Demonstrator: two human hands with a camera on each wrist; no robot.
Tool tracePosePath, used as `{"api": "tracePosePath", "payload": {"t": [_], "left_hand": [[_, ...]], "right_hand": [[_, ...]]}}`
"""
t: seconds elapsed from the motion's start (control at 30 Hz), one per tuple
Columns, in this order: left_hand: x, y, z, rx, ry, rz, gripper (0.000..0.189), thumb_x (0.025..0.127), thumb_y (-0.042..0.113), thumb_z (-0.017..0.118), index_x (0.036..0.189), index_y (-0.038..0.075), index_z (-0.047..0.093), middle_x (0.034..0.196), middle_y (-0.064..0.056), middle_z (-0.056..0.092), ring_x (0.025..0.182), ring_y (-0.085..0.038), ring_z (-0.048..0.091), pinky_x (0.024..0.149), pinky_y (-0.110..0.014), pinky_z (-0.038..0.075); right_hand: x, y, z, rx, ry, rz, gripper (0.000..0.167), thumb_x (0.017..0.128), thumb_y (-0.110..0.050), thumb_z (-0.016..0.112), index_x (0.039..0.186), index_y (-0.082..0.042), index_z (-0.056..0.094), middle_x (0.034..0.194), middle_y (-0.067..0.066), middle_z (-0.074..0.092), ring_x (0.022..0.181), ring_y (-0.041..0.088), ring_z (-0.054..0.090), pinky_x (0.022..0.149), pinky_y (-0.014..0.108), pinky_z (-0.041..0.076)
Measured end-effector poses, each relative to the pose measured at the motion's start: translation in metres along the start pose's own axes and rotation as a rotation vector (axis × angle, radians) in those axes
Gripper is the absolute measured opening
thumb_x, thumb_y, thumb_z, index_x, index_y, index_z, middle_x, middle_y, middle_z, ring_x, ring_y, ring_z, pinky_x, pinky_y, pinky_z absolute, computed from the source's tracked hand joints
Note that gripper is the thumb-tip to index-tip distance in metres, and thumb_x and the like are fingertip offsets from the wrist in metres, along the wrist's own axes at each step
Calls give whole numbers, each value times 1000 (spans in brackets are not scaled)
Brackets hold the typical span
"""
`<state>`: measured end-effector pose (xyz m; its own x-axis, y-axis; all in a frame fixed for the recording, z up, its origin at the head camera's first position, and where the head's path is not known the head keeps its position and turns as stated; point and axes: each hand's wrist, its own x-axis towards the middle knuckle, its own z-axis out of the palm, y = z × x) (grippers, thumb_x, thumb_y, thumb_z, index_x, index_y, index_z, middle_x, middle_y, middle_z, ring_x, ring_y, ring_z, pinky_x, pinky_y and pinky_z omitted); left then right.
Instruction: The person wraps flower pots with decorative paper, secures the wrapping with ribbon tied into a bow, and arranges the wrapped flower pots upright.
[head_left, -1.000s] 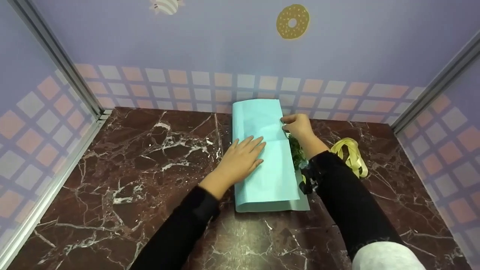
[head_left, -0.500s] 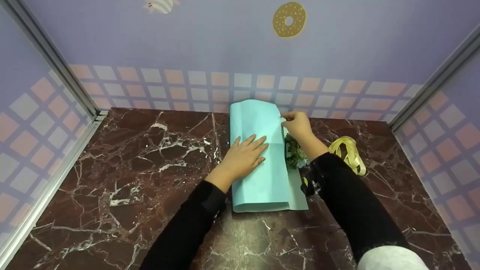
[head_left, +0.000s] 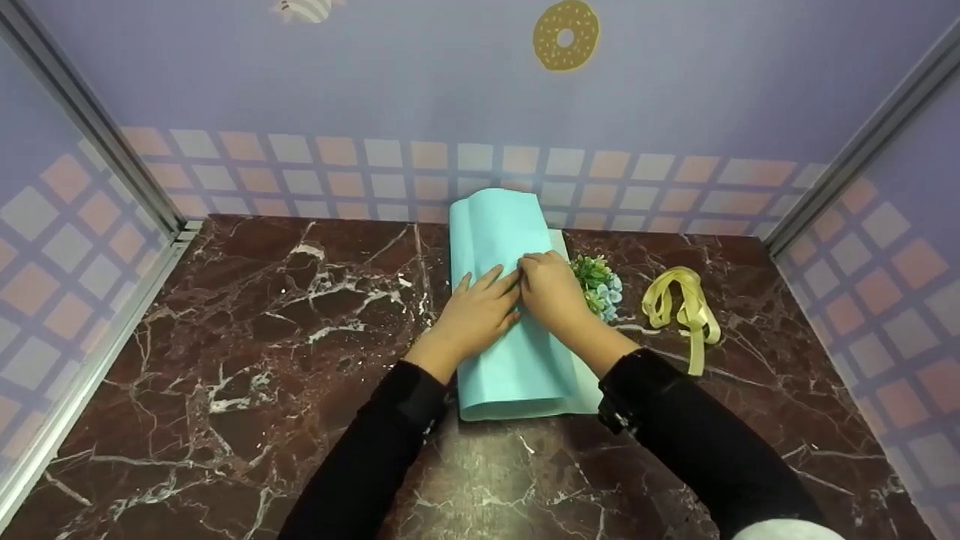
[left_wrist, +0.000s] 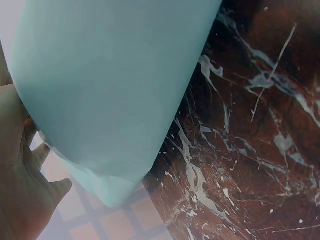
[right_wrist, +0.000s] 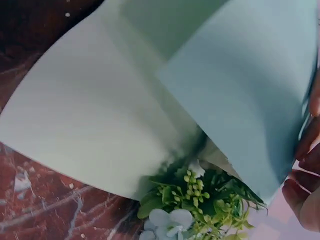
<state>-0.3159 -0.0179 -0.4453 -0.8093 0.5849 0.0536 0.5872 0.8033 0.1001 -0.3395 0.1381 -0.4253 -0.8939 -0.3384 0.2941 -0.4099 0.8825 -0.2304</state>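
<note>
A light blue sheet of wrapping paper (head_left: pixel 506 217), pale on its inner side, lies folded over on the marble-patterned surface. My left hand (head_left: pixel 474 319) rests on top of the upper layer with its fingers spread. Right beside its fingertips, my right hand (head_left: pixel 553 291) pinches the free edge of that layer, its fingers bent. In the right wrist view the upper flap (right_wrist: pixel 250 90) stands raised above the pale lower layer (right_wrist: pixel 75 105). A bunch of flowers (head_left: pixel 598 289), with green leaves and small pale blue blooms, sticks out from the paper's right side; its other end is hidden.
A loosely looped yellow ribbon (head_left: pixel 697 349) lies to the right of the flowers. Behind the paper stands a purple wall (head_left: pixel 420 82) with a checked border, and side panels in metal frames close off left and right.
My right hand has moved left and down, drawing the paper's edge toward my left hand. More of the flowers and lower layer now shows. The left hand keeps its place on the paper.
</note>
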Motion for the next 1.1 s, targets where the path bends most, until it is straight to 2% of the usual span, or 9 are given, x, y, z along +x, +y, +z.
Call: {"api": "tracePosePath", "payload": {"t": [0.13,0.27,0.37,0.43,0.53,0.6,0.77,0.9,1.1], "left_hand": [[-1,0,0,-25,20,-3,55,104,44,38,154,20,30,160,4,21,147,-23,14,115,-58,16],[-3,0,-1,-76,64,-12,51,104,40,40,151,19,38,158,4,27,146,-23,20,115,-57,18],[-5,-2,-2,-127,143,-15,44,104,34,44,143,15,51,152,-1,39,142,-26,31,113,-53,25],[-7,-5,-2,-186,218,-53,39,103,30,48,136,12,58,146,-6,47,136,-28,40,112,-49,31],[-10,-9,-1,-375,312,-192,35,101,24,53,131,8,61,140,-11,52,131,-28,46,110,-42,35],[-14,-12,0,-567,348,-343,37,100,23,57,133,7,59,140,-13,51,131,-28,46,109,-40,37],[-29,-26,3,-1059,358,-663,52,97,24,61,143,3,45,144,-19,44,131,-34,43,105,-44,41],[-44,-33,3,-1321,281,-773,62,97,25,61,147,-1,35,145,-24,39,128,-37,44,104,-46,41],[-57,-33,11,-1524,131,-859,72,95,22,65,150,-4,27,146,-25,37,125,-39,48,102,-43,44]], "right_hand": [[-3,0,2,-26,16,1,25,99,-7,52,113,7,68,113,19,68,104,35,60,95,41,47],[-3,1,4,0,63,-13,22,98,-5,53,105,6,71,105,18,70,97,34,62,89,42,50],[-2,2,6,7,88,-21,20,97,-3,53,98,5,72,98,18,71,90,34,62,83,43,51],[-3,2,6,-7,100,-26,19,97,-2,55,97,5,72,96,18,71,87,34,62,81,43,50],[-3,1,7,-34,112,-22,17,95,-2,56,95,5,71,93,18,71,83,35,61,78,44,50],[-4,0,7,-47,122,-20,17,95,-3,56,92,5,71,89,18,70,80,35,60,77,44,49],[-5,-2,7,-53,136,-13,15,91,-3,57,81,4,66,80,18,68,76,36,58,74,45,48],[-5,-3,6,-52,129,-3,15,89,-5,60,75,2,62,76,17,67,74,36,57,72,46,47],[-6,-5,3,-59,67,49,17,91,-11,61,79,1,64,76,19,68,77,38,58,73,47,49]]}}
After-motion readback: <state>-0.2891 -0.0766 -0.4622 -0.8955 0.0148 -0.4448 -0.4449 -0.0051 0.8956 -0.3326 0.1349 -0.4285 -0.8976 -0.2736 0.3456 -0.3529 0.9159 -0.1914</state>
